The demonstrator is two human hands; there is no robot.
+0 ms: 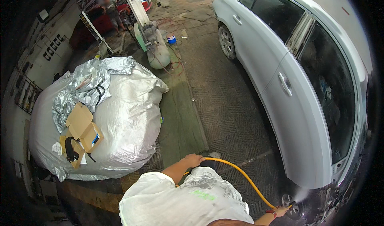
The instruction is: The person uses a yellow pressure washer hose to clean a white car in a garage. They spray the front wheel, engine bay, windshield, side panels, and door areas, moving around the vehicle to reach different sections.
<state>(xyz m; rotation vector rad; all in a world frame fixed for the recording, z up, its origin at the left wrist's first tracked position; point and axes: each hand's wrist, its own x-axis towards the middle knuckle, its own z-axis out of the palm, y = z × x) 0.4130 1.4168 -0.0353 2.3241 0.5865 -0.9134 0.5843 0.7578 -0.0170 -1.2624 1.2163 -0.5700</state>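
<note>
My left hand (194, 160) is in front of my body, closed round a yellow-orange hose (244, 174). From there the hose arches to the right and down to my right hand (282, 211). That hand, with a red band at its wrist, grips the hose's end, where a small dark nozzle (293, 204) sticks out. A pale spray (303, 195) leaves the nozzle beside the front wheel (295, 212) of a pale grey-white sedan (264, 62). The car's front corner looks dark and its details are unclear at the rim.
A car under a silver cover (132, 118) stands to my left, with an open cardboard box (88, 134) on top. Beyond are an air compressor (158, 52), a blue-and-white bucket (171, 39), a lift post (135, 4) and another person (112, 14) near a red car. A green mat (178, 106) covers the floor between.
</note>
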